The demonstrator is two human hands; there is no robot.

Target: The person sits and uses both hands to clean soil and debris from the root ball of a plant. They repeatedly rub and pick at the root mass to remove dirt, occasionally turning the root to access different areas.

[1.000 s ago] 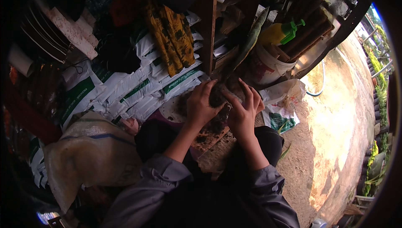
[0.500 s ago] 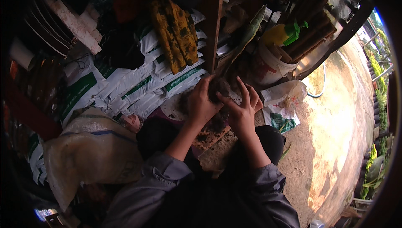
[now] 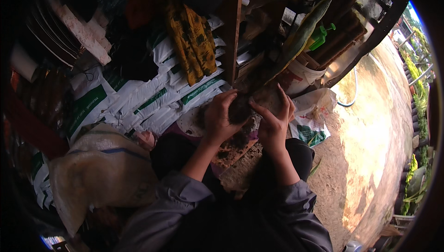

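A long, pointed green leaf with yellowish edges (image 3: 300, 32), like a snake plant's, leans up to the right from a dark clump of soil and roots (image 3: 239, 107). My left hand (image 3: 221, 115) is curled round the clump's left side and holds it. On the other side, my right hand (image 3: 274, 121) has its thumb against the clump and its fingers stretched up and apart. Below them lies a soil-strewn brown block or board (image 3: 236, 152), beside a pale, purple-edged surface (image 3: 187, 125) sprinkled with dark soil. The leaf's base is in shadow.
White and green plastic packs (image 3: 152, 95) are stacked at left, behind a beige woven sack (image 3: 101, 169). A yellow patterned cloth (image 3: 192, 44) hangs above. Beyond my right hand stand a white bucket (image 3: 303, 74) with a green spray head (image 3: 321, 37) and a crumpled white bag (image 3: 314, 111).
The leaf and its soil clump have tilted, and the leaf's tip has swung up and right, now covering part of the spray bottle. My hands have shifted slightly apart and lower.
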